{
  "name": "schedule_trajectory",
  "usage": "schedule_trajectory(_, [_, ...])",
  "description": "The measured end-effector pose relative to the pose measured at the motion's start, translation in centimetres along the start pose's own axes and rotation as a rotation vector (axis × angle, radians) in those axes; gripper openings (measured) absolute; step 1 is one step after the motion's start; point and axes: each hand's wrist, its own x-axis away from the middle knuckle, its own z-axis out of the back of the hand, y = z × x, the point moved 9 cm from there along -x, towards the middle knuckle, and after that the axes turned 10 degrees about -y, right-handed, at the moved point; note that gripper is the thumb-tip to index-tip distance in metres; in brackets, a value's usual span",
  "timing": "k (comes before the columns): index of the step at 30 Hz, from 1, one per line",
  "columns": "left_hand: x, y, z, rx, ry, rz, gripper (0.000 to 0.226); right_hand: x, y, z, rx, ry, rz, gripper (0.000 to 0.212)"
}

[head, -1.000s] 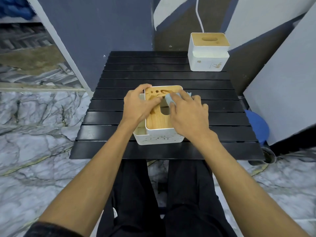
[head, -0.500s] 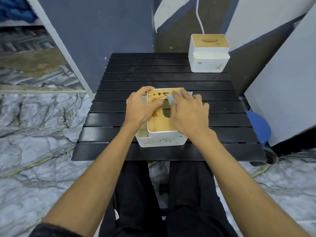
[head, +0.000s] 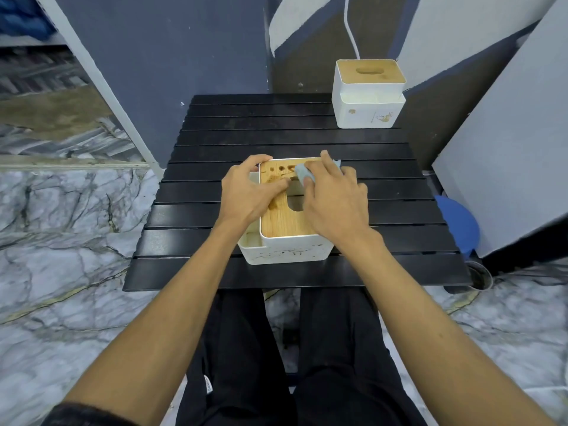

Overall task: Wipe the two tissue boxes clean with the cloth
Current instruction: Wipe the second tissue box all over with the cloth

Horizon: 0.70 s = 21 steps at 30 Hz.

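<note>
- Right hand [head: 335, 204] grasps the light-blue cloth [head: 304, 175] and presses it onto the far edge of the bamboo lid [head: 282, 222].
- Left hand [head: 249, 195] clasps the near tissue box [head: 285, 250], steadying it on the black slatted table [head: 215, 272].
- Step judged: wiping the first box's lid, which shows dark marks.
- Next: wipe those marks, then the walls. The far tissue box [head: 365, 109] stands at the back right corner.

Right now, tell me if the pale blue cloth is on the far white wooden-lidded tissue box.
No: the right hand holds the cloth on the near tissue box; the far box stands untouched.
</note>
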Motion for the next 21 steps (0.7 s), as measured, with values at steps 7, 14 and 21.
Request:
schedule_trajectory(7, [-0.1,-0.3,0.0,0.003,0.012,0.025,0.05,5.0,-0.3,0.1,0.045,0.08,0.037,0.042])
schedule_trajectory(14, [-0.1,-0.3,-0.1,0.009,-0.002,0.014,0.05,-1.1,-0.1,-0.3,0.029,-0.002,0.011,0.043])
schedule_trajectory(21, [-0.2,-0.5,-0.1,0.013,0.009,0.024,0.047,3.4,-0.1,-0.2,0.052,0.044,0.045,0.041])
